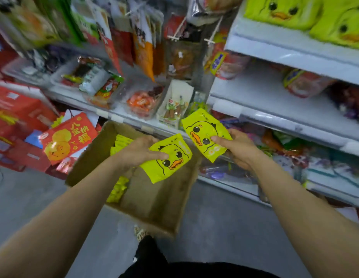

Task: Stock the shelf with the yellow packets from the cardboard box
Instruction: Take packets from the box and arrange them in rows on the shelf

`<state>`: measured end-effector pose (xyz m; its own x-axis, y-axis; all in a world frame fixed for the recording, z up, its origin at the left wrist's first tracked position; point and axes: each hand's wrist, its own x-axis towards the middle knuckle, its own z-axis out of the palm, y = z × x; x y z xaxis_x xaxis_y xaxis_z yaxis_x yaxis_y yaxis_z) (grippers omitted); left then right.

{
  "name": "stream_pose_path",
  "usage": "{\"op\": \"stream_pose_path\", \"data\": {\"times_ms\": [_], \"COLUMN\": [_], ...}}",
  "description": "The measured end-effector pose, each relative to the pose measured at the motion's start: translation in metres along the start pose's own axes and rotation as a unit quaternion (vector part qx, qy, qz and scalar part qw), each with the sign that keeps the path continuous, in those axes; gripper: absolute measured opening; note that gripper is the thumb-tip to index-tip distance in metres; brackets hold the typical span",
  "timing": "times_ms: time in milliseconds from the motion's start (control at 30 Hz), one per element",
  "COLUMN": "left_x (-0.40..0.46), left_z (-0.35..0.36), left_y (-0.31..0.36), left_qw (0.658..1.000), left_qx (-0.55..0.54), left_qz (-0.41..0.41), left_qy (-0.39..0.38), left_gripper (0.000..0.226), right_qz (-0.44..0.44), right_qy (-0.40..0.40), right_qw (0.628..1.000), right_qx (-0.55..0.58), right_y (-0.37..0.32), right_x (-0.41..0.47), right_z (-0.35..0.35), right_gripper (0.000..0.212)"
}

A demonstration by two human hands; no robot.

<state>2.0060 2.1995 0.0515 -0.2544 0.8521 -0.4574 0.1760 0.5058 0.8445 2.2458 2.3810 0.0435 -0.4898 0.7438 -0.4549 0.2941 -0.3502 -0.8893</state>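
My left hand [140,151] grips a yellow duck-face packet [170,159] over the open cardboard box [154,203] on the floor. My right hand [237,147] pinches a second yellow duck-face packet [202,133], tilted, a little higher and to the right, in front of the shelf edge. More yellow packets [119,187] stand on edge along the box's left side. Several matching yellow duck packets [307,15] lie on the top right shelf [275,47].
White shelves [275,109] at right hold red and mixed snack bags. Hanging snack packets and clear tubs fill the rack at centre left. Red gift boxes [24,115] and a red packet [68,137] are stacked at left. Grey floor lies around the box.
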Motion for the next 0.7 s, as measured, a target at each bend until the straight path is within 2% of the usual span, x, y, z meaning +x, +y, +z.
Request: {"op": "stream_pose_path", "data": {"times_ms": [67, 233, 333, 467, 700], "left_x": [-0.004, -0.004, 0.000, -0.003, -0.009], "left_z": [0.042, 0.139, 0.198, 0.275, 0.385], "left_y": [0.036, 0.126, 0.178, 0.251, 0.358], "left_qw": [1.000, 0.989, 0.978, 0.954, 0.911], "left_qx": [0.015, 0.104, 0.153, 0.208, 0.264], "left_qz": [0.019, 0.085, 0.128, 0.191, 0.289], "left_qy": [-0.019, -0.063, -0.062, -0.099, -0.131], "left_gripper": [0.044, 0.031, 0.029, 0.020, 0.023], "right_qz": [-0.009, -0.079, -0.118, -0.165, -0.239], "right_qy": [0.003, 0.028, 0.066, 0.123, 0.226], "right_qw": [0.997, 0.977, 0.971, 0.959, 0.926], "right_qx": [0.079, 0.195, 0.196, 0.197, 0.185], "right_y": [-0.006, -0.012, -0.014, -0.022, -0.028], "right_x": [-0.034, -0.121, -0.173, -0.234, -0.290], "right_z": [-0.049, -0.172, -0.236, -0.309, -0.407], "right_gripper": [0.036, 0.048, 0.056, 0.053, 0.049]}}
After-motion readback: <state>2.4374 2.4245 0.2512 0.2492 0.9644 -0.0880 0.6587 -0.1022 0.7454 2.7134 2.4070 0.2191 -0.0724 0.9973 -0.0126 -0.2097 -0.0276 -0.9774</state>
